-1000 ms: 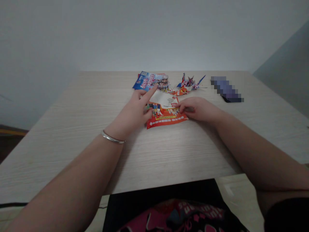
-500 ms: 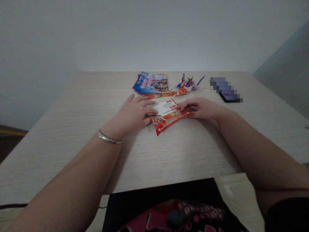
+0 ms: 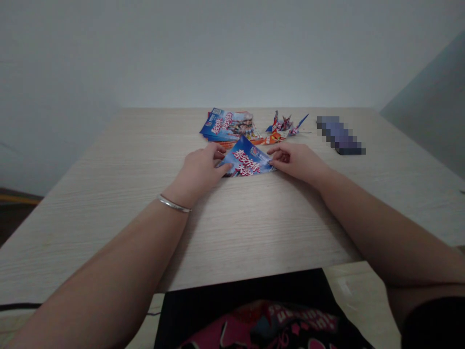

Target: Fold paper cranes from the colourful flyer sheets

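A sheet of printed paper (image 3: 247, 161) lies folded into a blue triangle with red and white lettering, on the light wooden table (image 3: 109, 194). My left hand (image 3: 201, 169) pinches its left corner, thumb on top, a silver bracelet on the wrist. My right hand (image 3: 296, 161) pinches the right corner with curled fingers. Both hands rest on the table.
A stack of printed leaflets (image 3: 227, 125) lies just beyond the folded sheet. To its right sit folded paper cranes (image 3: 285, 127). A dark phone (image 3: 341, 138) lies at the back right. The table's near edge runs above my lap.
The red and white sheet that lay flat was turned and folded over, so its blue side now faces up as a triangle. Both hands moved to its corners.
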`<state>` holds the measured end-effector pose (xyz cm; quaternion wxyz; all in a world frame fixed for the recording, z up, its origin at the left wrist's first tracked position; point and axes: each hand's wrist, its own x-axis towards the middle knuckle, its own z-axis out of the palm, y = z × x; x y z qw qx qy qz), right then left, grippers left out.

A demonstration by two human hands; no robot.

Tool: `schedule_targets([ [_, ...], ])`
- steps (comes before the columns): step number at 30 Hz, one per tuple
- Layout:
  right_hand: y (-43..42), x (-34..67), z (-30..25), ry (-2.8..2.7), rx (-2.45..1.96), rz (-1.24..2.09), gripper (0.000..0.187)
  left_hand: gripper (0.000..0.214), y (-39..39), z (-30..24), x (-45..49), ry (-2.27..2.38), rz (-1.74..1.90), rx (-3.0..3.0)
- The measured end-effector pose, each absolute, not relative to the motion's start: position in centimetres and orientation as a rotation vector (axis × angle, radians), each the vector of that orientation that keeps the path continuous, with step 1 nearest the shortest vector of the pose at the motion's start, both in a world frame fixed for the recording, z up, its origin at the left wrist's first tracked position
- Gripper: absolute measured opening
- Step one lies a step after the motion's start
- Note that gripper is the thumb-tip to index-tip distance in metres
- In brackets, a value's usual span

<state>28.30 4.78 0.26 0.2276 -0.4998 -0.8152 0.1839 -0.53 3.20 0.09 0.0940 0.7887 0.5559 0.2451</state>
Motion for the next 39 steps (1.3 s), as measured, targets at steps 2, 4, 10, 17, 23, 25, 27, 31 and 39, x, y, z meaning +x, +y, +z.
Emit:
schedule_targets([
  [2, 4.7, 27.7, 0.0, -2.245, -1.404, 0.412, 0.039, 0.052, 3.0, 0.0, -0.6, 1.657, 0.734, 2.363],
  [4, 4.7, 27.3, -0.3, -2.284, -1.329, 0.264, 0.035, 0.056, 2.9, 0.1, -0.6, 1.603, 0.721, 2.471],
  [10, 4.9, 27.1, -0.6, -2.567, -0.869, 0.219, 0.021, 0.036, 2.5, 0.6, -0.3, 1.29, 0.4, 2.83],
  [17, 4.3, 26.6, 0.2, -2.703, -0.831, 0.027, 0.022, 0.03, 1.9, 1.7, 0.4, 1.354, 0.172, 2.838],
  [23, 3.0, 25.3, 1.7, -2.508, -0.997, -0.234, 0.021, 0.028, 1.0, 3.5, 1.6, 1.416, 0.284, 2.975],
  [25, 2.4, 24.9, 2.3, -2.384, -1.031, -0.251, 0.02, 0.025, 0.7, 4.0, 1.7, 1.355, 0.517, 2.999],
  [27, 1.8, 24.6, 2.8, -2.282, -1.031, -0.299, 0.017, 0.025, 0.5, 4.4, 1.7, 1.384, 0.706, 2.991],
  [31, 0.7, 23.8, 3.3, -2.191, -1.043, -0.277, 0.015, 0.027, 0.2, 4.4, 1.8, 1.446, 0.916, 3.081],
  [39, 0.7, 22.9, 2.6, -2.13, -0.956, -0.285, 0.012, 0.021, 0.2, 3.6, 2.5, 1.264, 1.244, 3.192],
])
